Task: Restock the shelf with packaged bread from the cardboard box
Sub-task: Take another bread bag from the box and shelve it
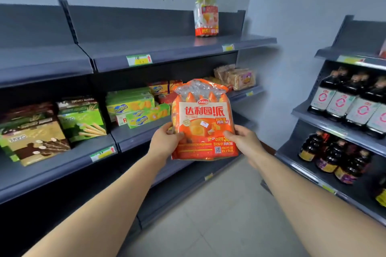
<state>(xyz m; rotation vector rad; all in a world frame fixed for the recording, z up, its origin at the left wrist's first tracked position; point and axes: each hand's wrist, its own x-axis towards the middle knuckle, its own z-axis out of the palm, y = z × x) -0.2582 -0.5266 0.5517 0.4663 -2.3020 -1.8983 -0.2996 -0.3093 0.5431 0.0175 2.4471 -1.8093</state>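
Note:
An orange bread bag (203, 115) with red print is held upright in front of the shelving. My left hand (165, 141) grips its lower left edge and my right hand (243, 139) grips its lower right edge. A second, similar orange bread bag (206, 17) stands upright on the top shelf (158, 48), toward its right end. The cardboard box is not in view.
The middle shelf holds green and brown snack boxes (81, 119), yellow-green biscuit boxes (135, 108) and wrapped cakes (240, 78). A second rack on the right carries dark bottles (342, 98). Grey tiled floor (219, 215) lies between the racks.

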